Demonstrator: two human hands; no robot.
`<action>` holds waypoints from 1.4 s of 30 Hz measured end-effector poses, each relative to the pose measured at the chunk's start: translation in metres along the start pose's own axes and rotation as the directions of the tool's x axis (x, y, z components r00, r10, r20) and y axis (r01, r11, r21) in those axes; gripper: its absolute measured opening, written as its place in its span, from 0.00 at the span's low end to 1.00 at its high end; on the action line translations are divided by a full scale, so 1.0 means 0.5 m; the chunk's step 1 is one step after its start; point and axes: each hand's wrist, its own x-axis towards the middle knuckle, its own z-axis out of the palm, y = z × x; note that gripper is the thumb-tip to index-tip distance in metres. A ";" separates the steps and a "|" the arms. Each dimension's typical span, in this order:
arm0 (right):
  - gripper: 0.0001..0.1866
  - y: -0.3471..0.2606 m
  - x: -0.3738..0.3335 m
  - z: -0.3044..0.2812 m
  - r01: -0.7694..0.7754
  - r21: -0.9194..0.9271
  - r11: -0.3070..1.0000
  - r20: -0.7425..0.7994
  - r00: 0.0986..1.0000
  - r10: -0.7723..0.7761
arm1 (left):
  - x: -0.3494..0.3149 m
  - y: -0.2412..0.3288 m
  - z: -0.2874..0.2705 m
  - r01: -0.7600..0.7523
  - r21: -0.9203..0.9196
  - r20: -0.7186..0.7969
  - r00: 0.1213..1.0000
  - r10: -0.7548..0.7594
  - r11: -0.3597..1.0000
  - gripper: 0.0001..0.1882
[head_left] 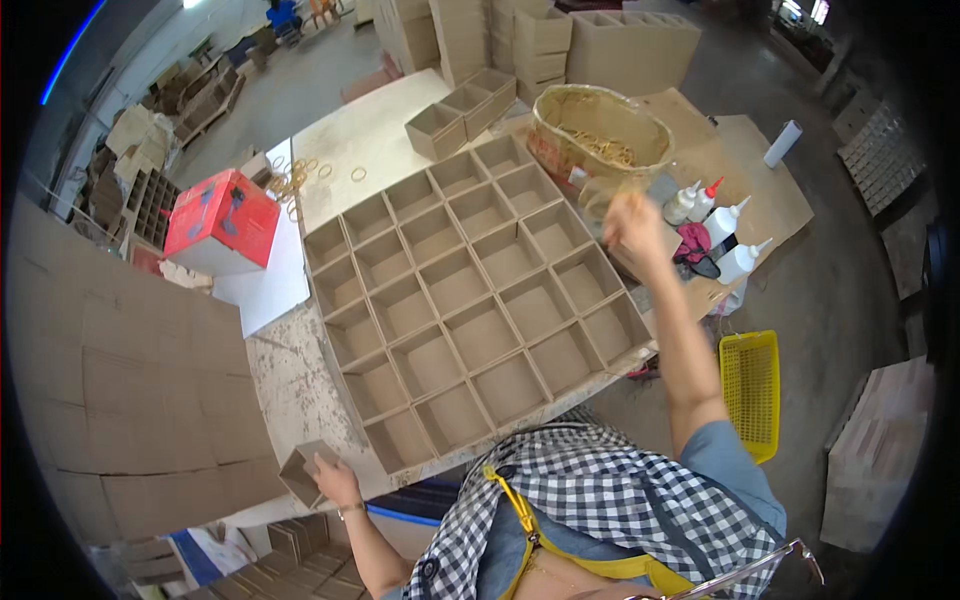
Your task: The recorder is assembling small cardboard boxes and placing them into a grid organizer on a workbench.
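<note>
At the near left corner of the table, my left hand [335,480] grips the side of a small open cardboard box [299,476], fingers over its wall. My right hand [635,232] is raised beyond the right edge of a large cardboard grid [446,324], near an oval tub [548,140] with rubber bands [600,147] in it. Its fingers are curled together and slightly blurred, and what they hold, if anything, is hidden. The grid consists of several square open-topped compartments, lying flat on the table in front of me.
Several glue bottles [722,222] stand right of my right hand. Loose rubber bands [290,178] lie at the far left, near a red and white box [222,222]. Joined cardboard cells [466,112] sit beyond the grid. A yellow basket [750,395] is on the floor at right.
</note>
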 end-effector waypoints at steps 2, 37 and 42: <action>0.09 -0.025 0.117 -0.045 -0.042 -0.047 0.998 -0.054 0.998 0.039 | 0.015 -0.048 0.015 -0.029 0.020 -0.024 0.999 0.029 0.999 0.26; 0.14 0.189 -0.273 0.111 0.173 -0.803 0.571 0.335 0.923 0.191 | -0.104 0.351 -0.002 -0.481 -0.401 0.167 0.799 0.578 0.780 0.08; 0.12 0.186 -0.261 0.108 0.143 -0.790 0.596 0.312 0.930 0.191 | -0.114 0.367 -0.023 -0.425 -0.421 0.153 0.838 0.525 0.801 0.10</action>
